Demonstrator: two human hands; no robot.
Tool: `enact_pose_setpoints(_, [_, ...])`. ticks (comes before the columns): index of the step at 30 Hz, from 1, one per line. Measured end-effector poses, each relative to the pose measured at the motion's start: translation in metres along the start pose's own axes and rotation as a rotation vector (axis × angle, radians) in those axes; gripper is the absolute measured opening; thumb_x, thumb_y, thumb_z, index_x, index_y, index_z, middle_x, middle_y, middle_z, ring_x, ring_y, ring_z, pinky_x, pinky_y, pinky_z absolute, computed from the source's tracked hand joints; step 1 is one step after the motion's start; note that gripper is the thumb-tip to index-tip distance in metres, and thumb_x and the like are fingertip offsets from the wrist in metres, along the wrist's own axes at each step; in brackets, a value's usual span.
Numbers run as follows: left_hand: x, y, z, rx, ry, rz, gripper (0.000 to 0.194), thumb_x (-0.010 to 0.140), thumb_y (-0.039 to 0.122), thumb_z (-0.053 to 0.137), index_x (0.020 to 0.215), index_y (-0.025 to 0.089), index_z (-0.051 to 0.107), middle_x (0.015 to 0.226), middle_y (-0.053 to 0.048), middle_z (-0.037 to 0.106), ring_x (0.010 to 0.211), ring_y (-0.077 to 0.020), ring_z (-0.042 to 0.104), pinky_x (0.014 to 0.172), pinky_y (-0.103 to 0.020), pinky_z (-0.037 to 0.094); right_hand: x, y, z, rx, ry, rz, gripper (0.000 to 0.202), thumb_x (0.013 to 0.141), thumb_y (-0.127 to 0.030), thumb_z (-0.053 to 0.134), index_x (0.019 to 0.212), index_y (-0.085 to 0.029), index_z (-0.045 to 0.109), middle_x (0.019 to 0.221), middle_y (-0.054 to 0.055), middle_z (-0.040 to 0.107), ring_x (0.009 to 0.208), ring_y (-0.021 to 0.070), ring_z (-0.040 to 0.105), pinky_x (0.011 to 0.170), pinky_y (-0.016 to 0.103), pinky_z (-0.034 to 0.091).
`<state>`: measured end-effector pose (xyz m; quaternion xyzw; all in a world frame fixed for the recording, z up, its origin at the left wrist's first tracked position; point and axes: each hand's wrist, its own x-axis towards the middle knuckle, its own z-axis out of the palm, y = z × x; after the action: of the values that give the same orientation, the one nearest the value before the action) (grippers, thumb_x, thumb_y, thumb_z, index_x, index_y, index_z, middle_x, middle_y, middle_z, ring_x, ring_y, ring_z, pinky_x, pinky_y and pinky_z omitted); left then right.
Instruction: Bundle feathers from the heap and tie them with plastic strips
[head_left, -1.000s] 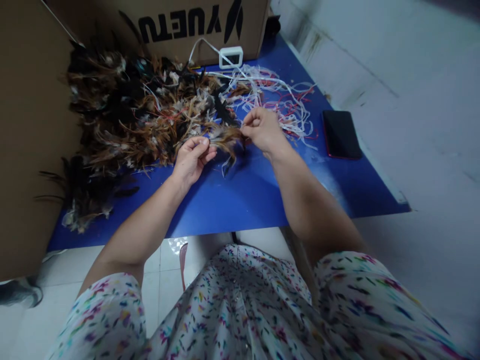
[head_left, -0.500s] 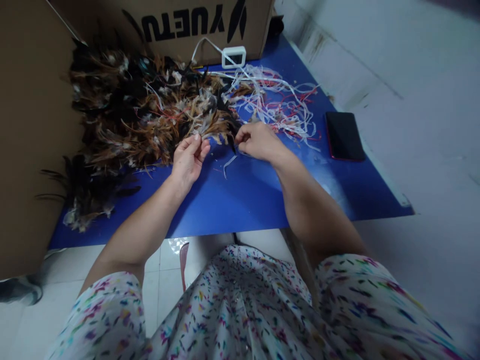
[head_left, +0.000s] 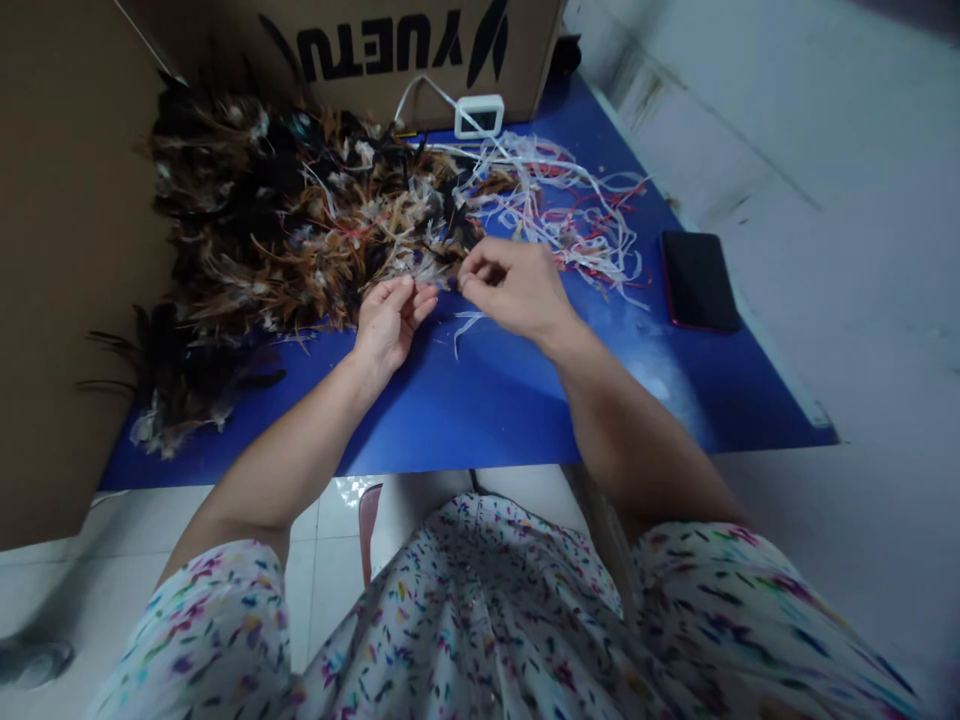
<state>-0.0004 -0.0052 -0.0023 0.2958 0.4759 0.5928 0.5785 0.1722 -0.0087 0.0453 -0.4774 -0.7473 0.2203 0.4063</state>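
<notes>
1. The left hand (head_left: 388,322), palm up, lies between the table's near edge and the feather pile; thumb and forefinger seem to pinch a pale tuft of feathers (head_left: 429,268), though the spot is dim.
2. The right hand (head_left: 519,288), back up, is curled at the tuft's right side, thumb tip drawn to the fingers; whether it grasps anything I cannot tell.
3. Just nearer the table's near edge, between the hands, lies a loose white strip (head_left: 468,322).
4. The feather pile (head_left: 277,225), brown, black and grey, fills the table's far left; a dark clump (head_left: 184,380) sits by the near left corner.
5. Beyond the right hand, white and red ribbons (head_left: 577,215) lie tangled.
6. A phone (head_left: 700,280) lies flat by the right edge.
7. At the far edge of the blue table (head_left: 480,410), a small white device (head_left: 478,117) stands before a cardboard box (head_left: 420,85).
</notes>
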Motion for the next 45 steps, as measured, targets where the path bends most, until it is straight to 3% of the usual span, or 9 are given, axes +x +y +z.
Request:
enact_pose_setpoints(4, [-0.005,0.001,0.003,-0.016,-0.021,-0.051,0.017,0.090,0.025,0.070,0.083,0.020,0.054,0.076,0.001,0.074,0.078,-0.0112,0.075,0.078,-0.023,0.062,0.000,0.003,0.010,-0.028,-0.146,0.074,0.008,0.079,-0.026,0.068,0.077,-0.019,0.069,0.067,0.001,0.064,0.069,0.0167,0.059,0.069,0.030,0.045])
enact_pose_setpoints(9, [-0.012,0.000,0.006,0.017,-0.076,-0.070,0.020,0.087,0.027,0.073,0.085,0.020,0.054,0.075,0.001,0.074,0.073,-0.0116,0.075,0.072,-0.023,0.062,0.005,0.018,0.026,0.000,-0.096,0.177,0.023,0.084,-0.039,0.066,0.073,-0.018,0.065,0.066,0.001,0.060,0.070,0.0168,0.057,0.069,0.031,0.046])
enact_pose_setpoints(15, [-0.022,0.004,0.011,0.112,-0.166,-0.058,0.024,0.084,0.027,0.075,0.084,0.020,0.052,0.080,0.001,0.076,0.070,-0.0115,0.074,0.064,-0.021,0.060,0.009,0.035,0.039,0.166,0.014,0.217,0.024,0.085,-0.038,0.067,0.071,-0.020,0.059,0.058,0.000,0.053,0.065,0.0155,0.053,0.062,0.029,0.048])
enact_pose_setpoints(24, [-0.020,0.005,0.009,0.330,-0.196,0.011,0.016,0.081,0.016,0.070,0.080,0.019,0.054,0.075,-0.002,0.075,0.057,-0.0128,0.070,0.046,-0.018,0.050,0.008,0.029,0.035,0.173,0.016,0.303,0.034,0.082,-0.030,0.070,0.058,-0.021,0.047,0.056,-0.004,0.045,0.058,0.0123,0.045,0.057,0.027,0.041])
enact_pose_setpoints(30, [-0.015,0.005,0.005,0.453,-0.149,0.175,0.017,0.077,0.013,0.074,0.069,0.018,0.060,0.051,0.007,0.054,0.034,-0.0039,0.046,0.033,-0.015,0.027,0.008,0.022,0.032,0.290,-0.050,0.365,0.033,0.086,-0.022,0.067,0.058,-0.020,0.049,0.051,-0.003,0.050,0.050,0.0110,0.046,0.053,0.026,0.038])
enact_pose_setpoints(39, [-0.012,0.006,0.003,0.430,-0.134,0.112,0.018,0.076,0.019,0.079,0.068,0.017,0.063,0.045,0.006,0.051,0.034,-0.0056,0.042,0.034,-0.018,0.025,0.008,0.017,0.029,0.409,-0.085,0.426,0.028,0.085,-0.017,0.068,0.062,-0.019,0.053,0.050,-0.003,0.054,0.042,0.0078,0.046,0.039,0.021,0.037])
enact_pose_setpoints(45, [-0.009,0.005,0.001,0.364,-0.113,0.103,0.020,0.074,0.021,0.083,0.071,0.016,0.064,0.046,0.006,0.052,0.036,-0.0054,0.044,0.035,-0.017,0.027,0.008,0.022,0.029,0.456,-0.114,0.420,0.025,0.078,-0.024,0.078,0.072,-0.020,0.055,0.057,-0.001,0.058,0.048,0.0113,0.056,0.041,0.023,0.046])
